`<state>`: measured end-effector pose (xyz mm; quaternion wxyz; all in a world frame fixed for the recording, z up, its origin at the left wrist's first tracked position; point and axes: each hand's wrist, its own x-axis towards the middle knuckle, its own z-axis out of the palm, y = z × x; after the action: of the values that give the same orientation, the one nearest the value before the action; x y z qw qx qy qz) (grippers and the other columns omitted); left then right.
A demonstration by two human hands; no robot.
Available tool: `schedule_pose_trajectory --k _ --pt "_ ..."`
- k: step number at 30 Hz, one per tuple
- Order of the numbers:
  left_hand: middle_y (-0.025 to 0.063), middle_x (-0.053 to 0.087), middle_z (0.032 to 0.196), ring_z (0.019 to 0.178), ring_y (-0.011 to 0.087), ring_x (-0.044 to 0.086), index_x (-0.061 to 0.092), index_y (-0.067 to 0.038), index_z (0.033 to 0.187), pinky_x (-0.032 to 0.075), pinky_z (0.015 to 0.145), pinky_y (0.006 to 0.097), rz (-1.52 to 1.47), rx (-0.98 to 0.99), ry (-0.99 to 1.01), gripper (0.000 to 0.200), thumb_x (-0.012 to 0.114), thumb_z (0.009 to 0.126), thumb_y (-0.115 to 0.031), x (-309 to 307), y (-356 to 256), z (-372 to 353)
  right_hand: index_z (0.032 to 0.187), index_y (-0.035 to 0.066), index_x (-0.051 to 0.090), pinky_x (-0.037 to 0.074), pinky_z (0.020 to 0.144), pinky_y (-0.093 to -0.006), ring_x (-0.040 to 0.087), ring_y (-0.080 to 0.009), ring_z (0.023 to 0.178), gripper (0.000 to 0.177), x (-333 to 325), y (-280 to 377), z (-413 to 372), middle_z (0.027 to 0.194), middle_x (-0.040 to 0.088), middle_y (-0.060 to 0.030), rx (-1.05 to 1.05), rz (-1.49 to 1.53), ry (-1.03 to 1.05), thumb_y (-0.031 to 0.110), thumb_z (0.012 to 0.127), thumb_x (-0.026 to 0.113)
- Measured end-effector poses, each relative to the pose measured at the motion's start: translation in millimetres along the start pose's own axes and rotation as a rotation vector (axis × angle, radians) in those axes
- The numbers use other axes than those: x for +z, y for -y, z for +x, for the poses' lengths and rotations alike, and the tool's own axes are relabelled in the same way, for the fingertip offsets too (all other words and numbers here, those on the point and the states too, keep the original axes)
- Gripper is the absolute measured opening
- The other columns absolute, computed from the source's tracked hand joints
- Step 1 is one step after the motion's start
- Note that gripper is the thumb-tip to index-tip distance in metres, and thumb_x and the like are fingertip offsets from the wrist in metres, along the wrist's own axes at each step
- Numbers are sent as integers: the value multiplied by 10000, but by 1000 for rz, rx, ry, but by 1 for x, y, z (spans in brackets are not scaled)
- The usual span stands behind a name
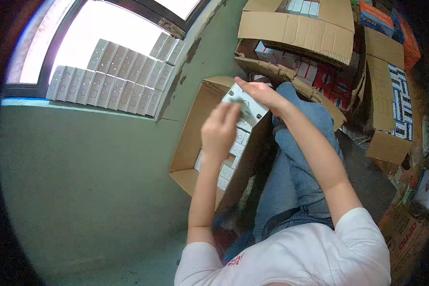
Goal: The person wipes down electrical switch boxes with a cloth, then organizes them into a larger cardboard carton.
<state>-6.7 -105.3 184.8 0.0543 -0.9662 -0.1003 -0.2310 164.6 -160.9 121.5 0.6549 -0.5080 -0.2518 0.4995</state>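
Note:
My right hand [263, 97] is closed on the edge of a white rectangular plastic box [258, 108] with dark holes near its corners, held tilted over an open carton. My left hand [219, 126] is closed, and its fingers, blurred by motion, are at the box's face. Between those fingers and the box is a small grey-green thing [243, 110], too smeared to name; it looks soft, like a rag. Below both hands, the open cardboard carton [188, 136] holds several similar white boxes [227, 171] with round marks on them.
Stacked white boxes [114, 81] line the window sill at the left. Right of my knees [300, 114] stand a large carton [295, 28] with red and white packs [324, 78] below its flaps, and another carton [386, 143] of small printed boxes [400, 102]. The green wall [90, 181] borders the left.

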Motion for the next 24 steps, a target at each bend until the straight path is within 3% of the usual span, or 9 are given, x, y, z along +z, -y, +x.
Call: schedule_pose_trajectory --k 2,4,8,11,14,18,20,22,24 --pt "100 616 1060 876 320 656 611 -124 1156 557 698 398 -19 -151 -71 400 595 780 14 -2 11 5 968 44 683 507 732 -267 620 -105 814 629 2 -7 3 926 677 -37 6 32 33 658 866 588" --pt "95 620 1046 865 300 662 622 -128 1152 558 699 397 0 -103 -80 390 598 787 6 4 7 1 964 45 685 508 722 -265 622 -104 797 621 1 -7 8 912 679 -34 -3 37 32 652 869 590" --pt "68 637 1020 795 261 677 661 -130 1097 564 660 375 -103 176 75 345 620 780 1 10 -22 -18 968 47 680 510 710 -265 623 -104 789 615 0 -5 8 876 672 -32 -16 30 0 648 871 591" --pt "71 637 1009 812 246 663 639 -120 1124 551 656 352 5 88 4 325 640 803 -69 12 -1 -14 1001 31 676 508 735 -264 622 -103 807 641 1 0 4 926 674 -42 22 33 13 652 868 590" --pt "68 632 1040 771 286 672 618 -131 1143 558 635 387 -1 -106 -130 403 618 765 9 6 11 2 1039 16 674 506 763 -268 620 -107 838 667 2 -23 19 973 678 -47 -17 15 -1 654 865 593" --pt "86 646 1009 747 267 675 638 -123 1146 560 642 364 -106 171 45 393 628 770 -6 14 -10 -9 1158 38 638 479 851 -269 600 -120 956 616 1 2 2 1077 663 -54 20 -52 83 600 942 506" --pt "78 643 1004 797 259 679 635 -115 1137 563 660 365 -79 241 89 388 618 774 18 10 -21 -10 1168 40 621 485 829 -277 597 -109 923 520 -2 -15 16 1065 656 -38 24 -83 69 506 990 476" --pt "79 631 1026 841 260 676 627 -110 1142 563 686 368 -35 111 12 401 614 766 29 14 -10 -8 1169 45 617 491 818 -280 596 -101 903 464 -1 -20 17 1051 655 -35 -36 -57 79 453 1012 459" --pt "93 604 1085 923 267 665 603 -109 1164 562 718 371 -4 -47 -67 423 602 767 36 12 6 -1 1218 62 602 490 853 -281 597 -105 944 407 -1 -23 18 1069 658 -31 44 -50 88 383 1029 440"
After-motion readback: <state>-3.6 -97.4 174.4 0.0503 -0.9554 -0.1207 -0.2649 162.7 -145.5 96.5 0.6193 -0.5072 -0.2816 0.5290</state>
